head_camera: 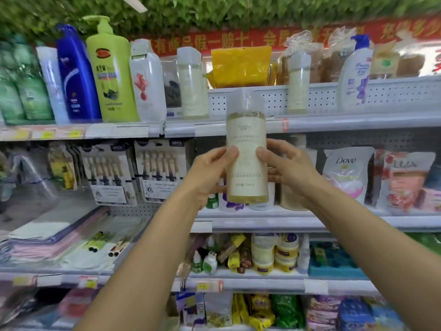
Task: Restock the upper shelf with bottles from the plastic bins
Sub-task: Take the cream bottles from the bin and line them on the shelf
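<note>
Two hands, left hand point(212, 168) and right hand point(286, 166), clamp the pale bottle point(247, 149) upright from opposite sides at frame centre, just below the upper shelf point(334, 124), apparently steadying it for the gap between matching bottles.

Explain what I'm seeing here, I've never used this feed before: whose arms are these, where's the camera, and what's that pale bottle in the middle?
There is no machine here. The single picture comes from a wide-angle camera worn on a person's head, looking forward at shop shelves, so the two bare arms are the wearer's own. The left hand and the right hand together hold one tall pale bottle with a cream label, upright, in front of the shelves and not yet set down. Above it is the upper shelf, which already carries two similar pale bottles, a green pump bottle and a blue bottle. No plastic bins appear in this picture.
</note>
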`<control>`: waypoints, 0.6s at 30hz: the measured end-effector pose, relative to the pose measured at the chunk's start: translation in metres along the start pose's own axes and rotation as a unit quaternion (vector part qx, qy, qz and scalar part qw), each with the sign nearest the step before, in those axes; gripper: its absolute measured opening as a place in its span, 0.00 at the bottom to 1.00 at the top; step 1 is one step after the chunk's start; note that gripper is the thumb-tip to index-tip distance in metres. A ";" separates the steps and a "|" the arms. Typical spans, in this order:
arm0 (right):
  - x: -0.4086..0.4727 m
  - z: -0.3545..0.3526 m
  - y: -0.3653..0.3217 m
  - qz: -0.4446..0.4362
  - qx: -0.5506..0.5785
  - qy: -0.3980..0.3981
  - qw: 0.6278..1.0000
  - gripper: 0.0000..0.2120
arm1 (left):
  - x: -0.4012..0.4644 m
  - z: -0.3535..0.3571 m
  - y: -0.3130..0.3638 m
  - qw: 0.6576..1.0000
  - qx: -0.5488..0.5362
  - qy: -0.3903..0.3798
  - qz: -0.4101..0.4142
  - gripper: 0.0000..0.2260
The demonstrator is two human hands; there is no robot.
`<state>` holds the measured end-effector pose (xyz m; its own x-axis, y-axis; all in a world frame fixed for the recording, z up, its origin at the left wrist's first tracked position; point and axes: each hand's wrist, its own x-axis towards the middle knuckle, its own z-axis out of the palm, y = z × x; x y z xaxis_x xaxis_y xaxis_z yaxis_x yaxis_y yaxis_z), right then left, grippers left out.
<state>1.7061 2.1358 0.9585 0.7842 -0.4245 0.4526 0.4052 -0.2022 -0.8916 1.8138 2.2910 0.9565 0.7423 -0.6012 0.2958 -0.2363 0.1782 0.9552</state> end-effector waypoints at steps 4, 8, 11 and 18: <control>0.020 0.026 -0.006 -0.012 -0.003 0.005 1.000 0.15 | 0.012 -0.028 0.013 1.000 0.012 -0.005 0.013 0.19; 0.038 0.049 -0.008 -0.029 0.001 0.004 1.000 0.16 | 0.025 -0.055 0.022 1.000 0.017 -0.009 0.021 0.17; 0.052 0.068 -0.010 -0.041 0.012 0.015 0.999 0.12 | 0.036 -0.074 0.028 0.999 0.028 -0.013 0.025 0.17; 0.090 0.105 -0.022 -0.069 0.027 0.031 0.997 0.06 | 0.064 -0.112 0.061 0.998 0.041 -0.016 0.048 0.16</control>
<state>1.8170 2.1951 1.0205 0.6891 -0.4500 0.5680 0.5337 -0.2151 -0.8179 1.9171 2.3506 1.0344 0.6937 -0.6097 0.3835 -0.3558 0.1728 0.9184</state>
